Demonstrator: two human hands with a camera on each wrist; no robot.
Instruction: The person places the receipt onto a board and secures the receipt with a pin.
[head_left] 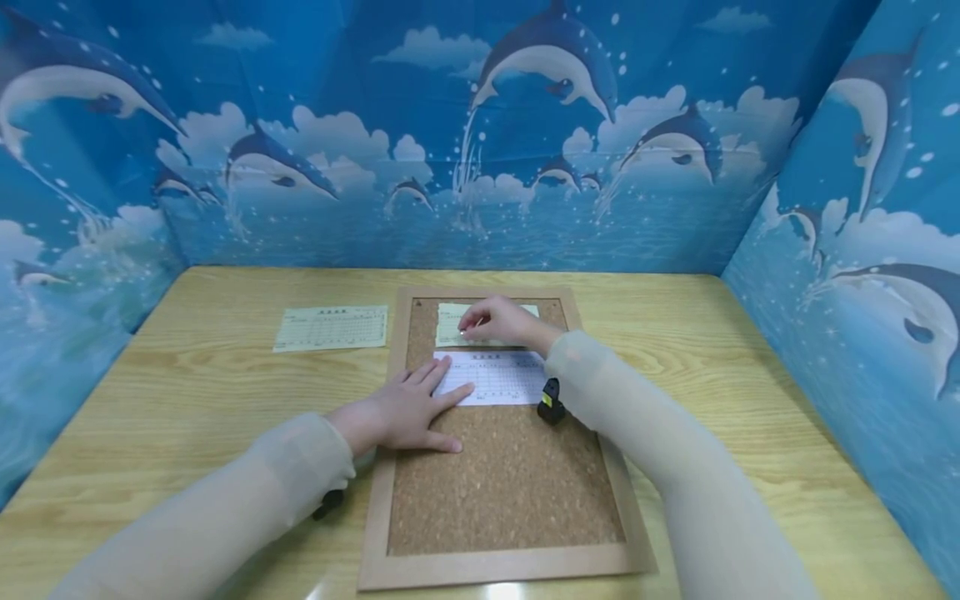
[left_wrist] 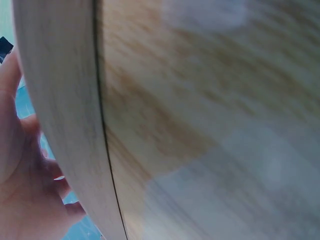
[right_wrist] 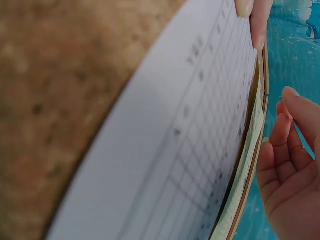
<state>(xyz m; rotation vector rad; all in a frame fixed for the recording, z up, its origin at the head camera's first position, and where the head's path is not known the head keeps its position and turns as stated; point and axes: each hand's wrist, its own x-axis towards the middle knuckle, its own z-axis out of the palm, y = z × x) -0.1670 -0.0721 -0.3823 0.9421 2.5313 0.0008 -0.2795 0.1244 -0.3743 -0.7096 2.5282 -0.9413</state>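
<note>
A cork board (head_left: 502,483) in a wooden frame lies on the table, with a white printed form (head_left: 498,379) across its upper middle. My left hand (head_left: 411,410) lies spread on the board, its fingertips pressing the form's left edge. Above that form is a pale green slip (head_left: 450,315), partly hidden by my right hand (head_left: 501,321). The right thumb and index finger (right_wrist: 299,107) pinch a small shiny pin (head_left: 462,332) over the slip's left part. In the left wrist view the left hand (left_wrist: 25,165) shows beyond the board's frame.
A second pale green form (head_left: 332,327) lies on the wood-grain table (head_left: 187,392), left of the board. Dolphin-printed blue cloth (head_left: 360,100) walls in the back and sides. A black wrist device (head_left: 551,402) hangs below the right sleeve, over the board's right side.
</note>
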